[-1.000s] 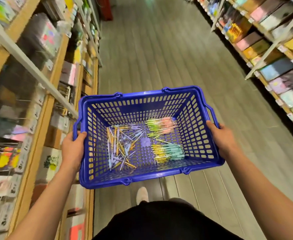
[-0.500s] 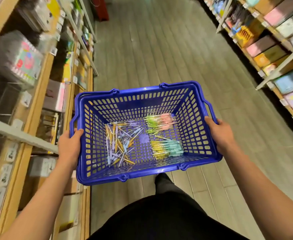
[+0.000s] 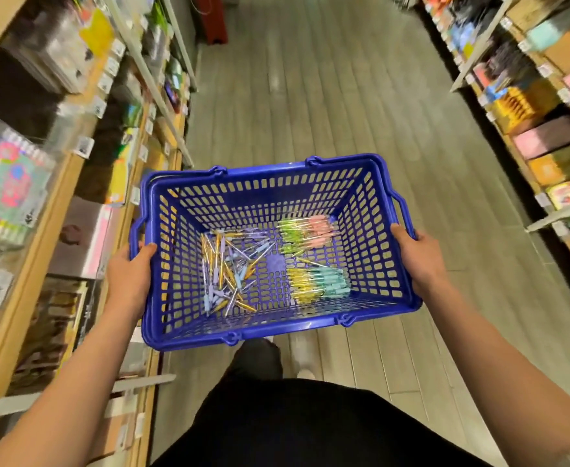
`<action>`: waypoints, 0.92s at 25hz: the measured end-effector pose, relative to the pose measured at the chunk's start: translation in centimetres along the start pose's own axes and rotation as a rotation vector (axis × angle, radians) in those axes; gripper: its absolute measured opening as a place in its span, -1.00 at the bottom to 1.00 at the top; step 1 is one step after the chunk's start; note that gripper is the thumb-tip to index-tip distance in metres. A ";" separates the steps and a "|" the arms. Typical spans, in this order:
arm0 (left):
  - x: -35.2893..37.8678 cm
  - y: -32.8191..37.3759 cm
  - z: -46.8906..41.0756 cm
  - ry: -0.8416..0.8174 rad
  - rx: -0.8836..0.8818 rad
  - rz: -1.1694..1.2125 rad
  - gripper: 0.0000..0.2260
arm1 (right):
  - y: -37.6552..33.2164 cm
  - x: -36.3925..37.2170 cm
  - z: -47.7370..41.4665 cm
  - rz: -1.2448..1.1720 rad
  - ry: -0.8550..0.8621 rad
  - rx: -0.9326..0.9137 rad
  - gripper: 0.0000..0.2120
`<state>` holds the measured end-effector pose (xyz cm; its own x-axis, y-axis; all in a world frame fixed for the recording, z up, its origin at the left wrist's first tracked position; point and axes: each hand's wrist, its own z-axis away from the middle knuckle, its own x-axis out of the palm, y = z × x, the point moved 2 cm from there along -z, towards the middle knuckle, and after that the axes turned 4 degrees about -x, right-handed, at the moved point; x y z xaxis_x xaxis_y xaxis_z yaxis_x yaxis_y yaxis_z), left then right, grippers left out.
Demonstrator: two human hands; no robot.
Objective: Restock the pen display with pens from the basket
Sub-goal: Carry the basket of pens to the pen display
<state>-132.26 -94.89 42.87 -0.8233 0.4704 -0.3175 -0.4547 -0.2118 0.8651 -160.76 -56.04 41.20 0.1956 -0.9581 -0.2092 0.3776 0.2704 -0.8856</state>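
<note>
Advanced down aisle, gripping blue shopping basket (image 3: 260, 193) in left hand (image 3: 128, 274) and right hand (image 3: 418, 254); tilted, could slip loose pens (image 3: 229, 271) through slots.

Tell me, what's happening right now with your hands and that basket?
Left hand grips blue basket at left rim, right hand at right rim. Pens lie loose and bundled inside, none out. Nothing blocks near aisle; pen display not made out.
</note>
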 end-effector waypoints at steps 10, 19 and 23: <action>9.4 12.2 -24.0 -0.021 0.045 -0.007 -0.92 | -11.6 13.1 -20.1 0.018 0.047 0.031 -0.68; 19.4 25.8 -43.2 -0.039 0.036 -0.058 -0.92 | -23.3 22.6 -38.0 -0.018 0.071 0.048 -0.79; 25.4 30.0 -52.1 -0.034 0.002 -0.073 -0.90 | -27.2 26.8 -49.2 -0.026 0.020 0.046 -0.78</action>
<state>-184.54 -133.87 40.56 -0.7760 0.5134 -0.3663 -0.5121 -0.1739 0.8412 -210.34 -93.73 39.31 0.1673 -0.9663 -0.1955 0.4237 0.2495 -0.8708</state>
